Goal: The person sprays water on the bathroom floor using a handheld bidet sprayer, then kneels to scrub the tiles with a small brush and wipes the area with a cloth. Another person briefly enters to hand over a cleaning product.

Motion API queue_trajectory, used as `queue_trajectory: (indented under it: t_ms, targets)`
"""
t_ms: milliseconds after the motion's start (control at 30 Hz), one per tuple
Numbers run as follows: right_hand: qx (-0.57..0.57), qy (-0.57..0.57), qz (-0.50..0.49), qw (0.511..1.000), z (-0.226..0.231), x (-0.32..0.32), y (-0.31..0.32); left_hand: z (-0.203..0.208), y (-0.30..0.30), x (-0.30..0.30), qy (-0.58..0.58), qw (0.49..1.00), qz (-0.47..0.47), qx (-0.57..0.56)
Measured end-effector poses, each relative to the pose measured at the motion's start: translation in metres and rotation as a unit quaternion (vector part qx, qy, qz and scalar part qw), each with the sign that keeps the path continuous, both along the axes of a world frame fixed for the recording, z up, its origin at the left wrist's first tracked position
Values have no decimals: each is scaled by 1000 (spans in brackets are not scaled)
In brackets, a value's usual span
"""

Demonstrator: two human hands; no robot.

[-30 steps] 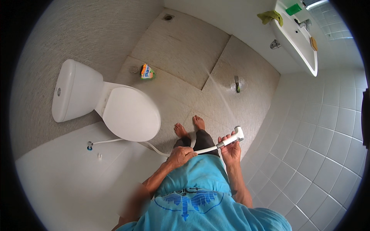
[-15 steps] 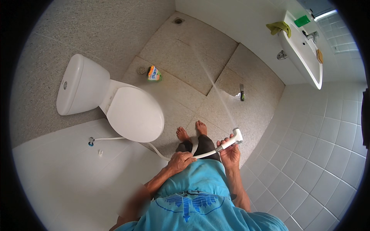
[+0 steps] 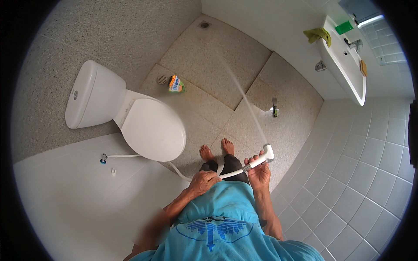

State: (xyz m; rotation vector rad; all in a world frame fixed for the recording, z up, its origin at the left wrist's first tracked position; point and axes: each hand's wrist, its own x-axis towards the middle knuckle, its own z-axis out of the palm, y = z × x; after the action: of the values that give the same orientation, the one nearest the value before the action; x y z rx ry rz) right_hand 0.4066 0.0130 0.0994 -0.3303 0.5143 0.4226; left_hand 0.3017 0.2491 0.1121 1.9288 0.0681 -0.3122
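My right hand (image 3: 259, 174) grips a white handheld bidet sprayer (image 3: 260, 158) in front of my waist. A thin jet of water (image 3: 244, 95) shoots from its head, forward and to the left, over the beige floor (image 3: 209, 106). My left hand (image 3: 202, 182) is closed around the white hose (image 3: 230, 174) at my lap. From there the hose runs left behind the closed white toilet (image 3: 154, 129) to a wall valve (image 3: 103, 158).
A colourful soap pouch (image 3: 176, 85) stands by a round floor drain (image 3: 162, 79). A dark-handled scraper or brush (image 3: 274, 108) lies on the right side of the floor. At the upper right hangs a white washbasin (image 3: 342, 65) with a green cloth (image 3: 317, 35) on its edge. Another drain (image 3: 204, 25) is at the far corner.
The view has shifted slightly, so the room sits a little lower. Both hands keep their grip, and the water keeps spraying in nearly the same direction.
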Motion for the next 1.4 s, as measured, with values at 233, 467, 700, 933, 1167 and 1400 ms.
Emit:
queue_trajectory:
  t_ms: [233,467,700,933,1167,1400]
  targets:
    - [10,-16,5,1000,0,4,5,-1,3,-2,-13,1000,11,16]
    - [7,-14,-12,1000,1,-3,3,1,2,-3,3,1000,16,8]
    - [5,-6,32,999,3,2,6,4,0,-11,-20,999,39,-6]
    - [59,-33,143,987,1,26,32,6,4,-27,2,998,69,0]
    - [39,-55,253,965,27,40,82,20,20,-50,33,993,115,4]
    - [-32,-118,305,945,55,30,117,24,29,-71,-5,987,157,28]
